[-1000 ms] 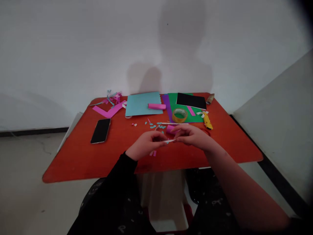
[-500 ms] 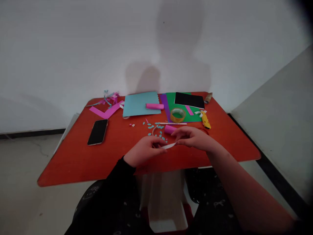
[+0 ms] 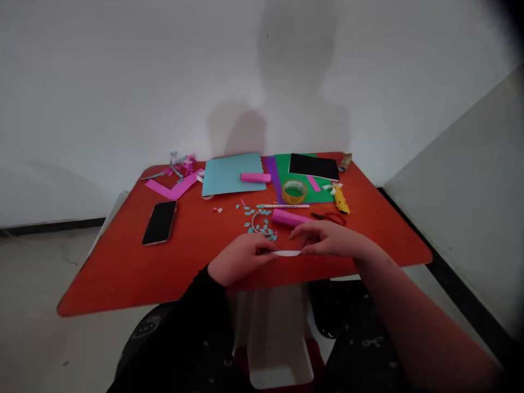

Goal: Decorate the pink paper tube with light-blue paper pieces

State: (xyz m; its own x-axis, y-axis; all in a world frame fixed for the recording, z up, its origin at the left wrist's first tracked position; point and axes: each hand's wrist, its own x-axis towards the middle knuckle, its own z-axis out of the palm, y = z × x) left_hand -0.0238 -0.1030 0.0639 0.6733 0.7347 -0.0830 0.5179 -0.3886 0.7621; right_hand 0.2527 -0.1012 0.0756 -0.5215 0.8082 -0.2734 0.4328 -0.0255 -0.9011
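A small white paper strip (image 3: 287,253) stretches between my two hands above the table's near side. My left hand (image 3: 244,256) pinches its left end with closed fingers. Its right end sits between the thumb and fingers of my right hand (image 3: 329,240). Just beyond the hands lies a pink paper roll (image 3: 286,219), partly behind my right fingers. A pale ring (image 3: 254,222) rests among several small blue paper leaves (image 3: 246,224). Red-handled scissors (image 3: 336,218) lie past my right hand.
On the orange table (image 3: 123,267) are a phone (image 3: 160,222), a blue sheet (image 3: 223,176) with another pink roll (image 3: 255,178), a tape roll (image 3: 294,192), a pen (image 3: 286,206), a black tablet-like slab (image 3: 314,166) and a yellow piece (image 3: 340,197). Paper scraps (image 3: 182,166) are piled back left.
Both hands have come slightly lower and nearer, and the strip now lies level instead of slanting. The scissors and more of the pink roll have come into sight. The view has shifted slightly.
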